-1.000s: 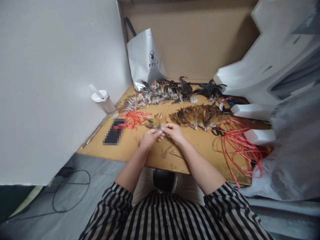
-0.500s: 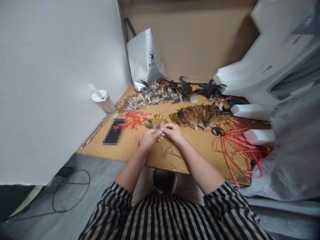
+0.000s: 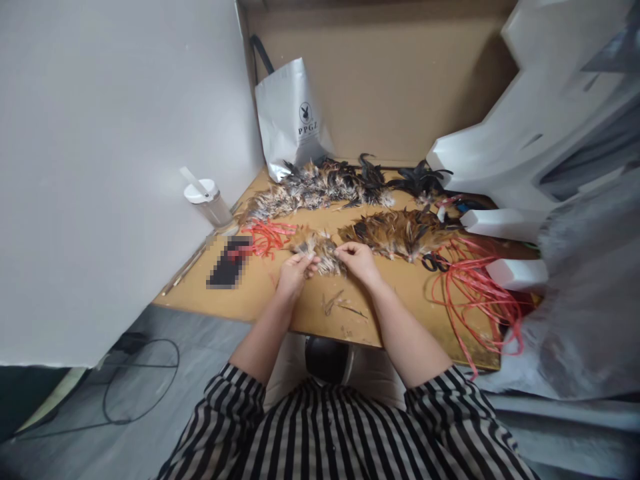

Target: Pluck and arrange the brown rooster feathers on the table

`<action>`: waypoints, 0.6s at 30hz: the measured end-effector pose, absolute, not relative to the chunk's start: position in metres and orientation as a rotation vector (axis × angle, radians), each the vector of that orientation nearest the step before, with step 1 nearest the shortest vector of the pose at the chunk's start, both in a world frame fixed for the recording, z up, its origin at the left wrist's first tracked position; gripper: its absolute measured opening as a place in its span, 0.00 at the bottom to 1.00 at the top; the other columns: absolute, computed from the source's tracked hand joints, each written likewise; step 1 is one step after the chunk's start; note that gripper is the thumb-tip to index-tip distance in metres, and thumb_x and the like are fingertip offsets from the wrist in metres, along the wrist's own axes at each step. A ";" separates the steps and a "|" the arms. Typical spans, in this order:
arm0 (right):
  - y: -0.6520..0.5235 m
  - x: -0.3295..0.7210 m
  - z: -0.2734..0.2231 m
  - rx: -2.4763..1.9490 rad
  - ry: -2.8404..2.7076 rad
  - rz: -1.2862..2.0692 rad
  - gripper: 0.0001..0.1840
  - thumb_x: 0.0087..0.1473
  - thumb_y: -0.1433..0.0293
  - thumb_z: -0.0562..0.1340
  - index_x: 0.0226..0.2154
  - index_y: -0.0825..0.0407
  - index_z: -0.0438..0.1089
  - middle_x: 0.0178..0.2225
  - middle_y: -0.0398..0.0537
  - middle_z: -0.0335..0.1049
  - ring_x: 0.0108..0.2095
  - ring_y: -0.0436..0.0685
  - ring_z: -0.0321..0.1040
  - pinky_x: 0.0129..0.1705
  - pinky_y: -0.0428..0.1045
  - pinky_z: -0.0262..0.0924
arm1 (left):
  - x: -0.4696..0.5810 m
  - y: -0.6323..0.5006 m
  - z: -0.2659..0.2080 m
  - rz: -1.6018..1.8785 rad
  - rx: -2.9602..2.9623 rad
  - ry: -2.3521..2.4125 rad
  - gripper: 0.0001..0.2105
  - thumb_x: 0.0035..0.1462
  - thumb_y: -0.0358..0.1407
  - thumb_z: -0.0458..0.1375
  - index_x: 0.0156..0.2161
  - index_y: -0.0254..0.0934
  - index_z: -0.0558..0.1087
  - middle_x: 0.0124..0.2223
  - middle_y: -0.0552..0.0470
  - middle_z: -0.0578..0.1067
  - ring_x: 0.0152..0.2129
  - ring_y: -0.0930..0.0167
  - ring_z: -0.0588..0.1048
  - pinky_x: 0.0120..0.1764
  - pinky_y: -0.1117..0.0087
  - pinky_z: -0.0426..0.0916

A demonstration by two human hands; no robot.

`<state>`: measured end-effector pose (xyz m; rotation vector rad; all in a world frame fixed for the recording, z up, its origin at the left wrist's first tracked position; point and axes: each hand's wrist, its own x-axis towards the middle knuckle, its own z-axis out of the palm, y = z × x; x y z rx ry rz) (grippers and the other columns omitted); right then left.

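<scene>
My left hand (image 3: pixel 299 270) pinches a small bunch of brown and pale feathers (image 3: pixel 305 245) between thumb and fingers. Beside it, a small heap of loose feathers (image 3: pixel 327 262) lies on the table. At the right edge of this heap, the thumb and forefinger of my right hand (image 3: pixel 359 260) are closed together. What they grip is too small to make out. Behind and to the right stretches a row of brown feather bunches (image 3: pixel 395 233). A few stray dark feathers (image 3: pixel 333 303) lie nearer to me.
Mottled feathers (image 3: pixel 320 187) line the back, before a silver bag (image 3: pixel 287 113). Red plastic ribbon (image 3: pixel 265 237) lies left by a blurred-out dark object (image 3: pixel 227 267); more red ribbon (image 3: pixel 470 293) spills right, beside black scissors (image 3: pixel 434 262). A lidded cup (image 3: pixel 213 207) stands left.
My hands were together and have moved apart, the left a little leftward and the right to the right. The small feather heap between them now shows.
</scene>
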<state>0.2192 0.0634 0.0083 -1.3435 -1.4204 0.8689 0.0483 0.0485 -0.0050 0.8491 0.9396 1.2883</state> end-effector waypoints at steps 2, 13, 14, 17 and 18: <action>0.062 0.215 0.006 -1.370 -1.531 0.808 0.10 0.40 0.65 0.61 0.24 0.55 0.71 0.23 0.46 0.70 0.22 0.49 0.62 0.27 0.45 0.56 | 0.049 0.048 -0.005 1.292 0.842 0.925 0.12 0.42 0.38 0.62 0.31 0.31 0.72 0.29 0.49 0.75 0.17 0.81 0.67 0.19 0.79 0.57; 0.050 0.215 0.013 -1.457 -1.903 0.499 0.06 0.40 0.69 0.59 0.20 0.53 0.69 0.20 0.43 0.67 0.22 0.48 0.59 0.26 0.43 0.51 | 0.049 0.048 -0.002 1.305 0.805 0.942 0.13 0.40 0.39 0.63 0.31 0.31 0.72 0.29 0.49 0.75 0.17 0.80 0.67 0.20 0.79 0.57; 0.051 0.215 0.012 -1.463 -1.881 0.537 0.06 0.40 0.70 0.58 0.19 0.53 0.69 0.19 0.42 0.66 0.21 0.48 0.59 0.26 0.43 0.51 | 0.049 0.048 -0.001 1.306 0.805 0.945 0.13 0.40 0.39 0.63 0.30 0.31 0.71 0.29 0.49 0.75 0.17 0.80 0.67 0.20 0.79 0.57; 0.056 0.217 0.007 -1.425 -1.717 0.719 0.06 0.39 0.70 0.57 0.19 0.54 0.69 0.18 0.42 0.66 0.19 0.47 0.58 0.23 0.43 0.51 | 0.049 0.047 0.000 1.301 0.810 0.946 0.13 0.40 0.39 0.63 0.30 0.31 0.71 0.28 0.49 0.75 0.18 0.81 0.67 0.20 0.79 0.57; 0.057 0.217 0.007 -1.404 -1.633 0.804 0.06 0.39 0.69 0.58 0.20 0.55 0.69 0.17 0.42 0.66 0.18 0.47 0.58 0.22 0.43 0.51 | 0.049 0.047 0.000 1.296 0.814 0.950 0.13 0.40 0.39 0.63 0.30 0.31 0.71 0.28 0.49 0.75 0.18 0.81 0.67 0.20 0.79 0.57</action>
